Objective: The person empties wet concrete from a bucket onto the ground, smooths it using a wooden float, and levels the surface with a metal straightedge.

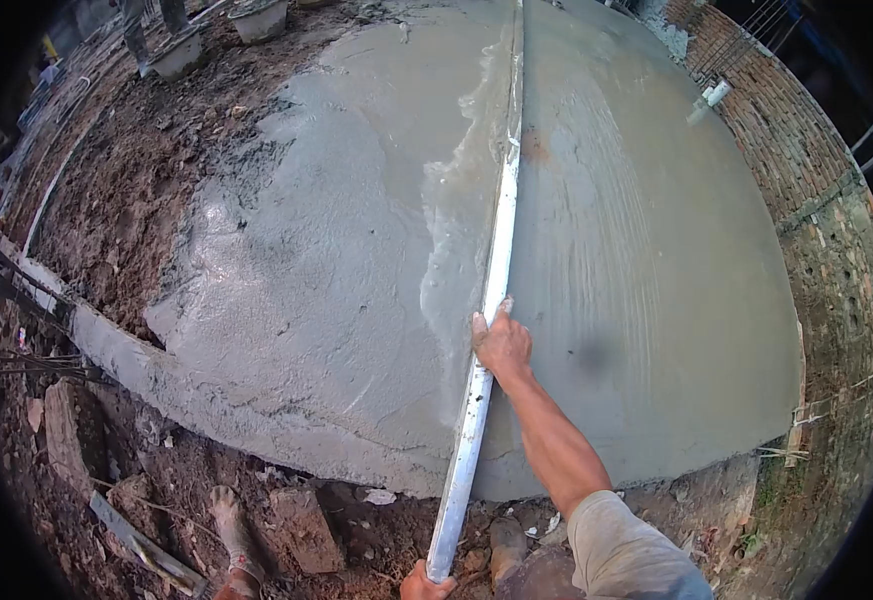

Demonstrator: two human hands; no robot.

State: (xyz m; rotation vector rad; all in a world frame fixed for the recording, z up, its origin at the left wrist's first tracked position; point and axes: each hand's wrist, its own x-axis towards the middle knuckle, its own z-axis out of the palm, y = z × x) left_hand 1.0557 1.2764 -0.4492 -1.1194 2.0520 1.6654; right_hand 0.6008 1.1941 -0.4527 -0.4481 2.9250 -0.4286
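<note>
A long, pale straight bar lies across the wet concrete, running from the bottom of the view to the top. My right hand grips it about midway, thumb and fingers on its two sides. At its near end, low in the view, my left hand is closed round the bar; part of that hand is cut off by the frame. Left of the bar the concrete is rougher, with a wet ridge beside it; on the right the surface is smoother, with faint streaks.
Brown soil borders the concrete at left, with buckets and a person's legs beyond. A brick wall stands at right, near a white pipe. Bricks and a board lie near my feet.
</note>
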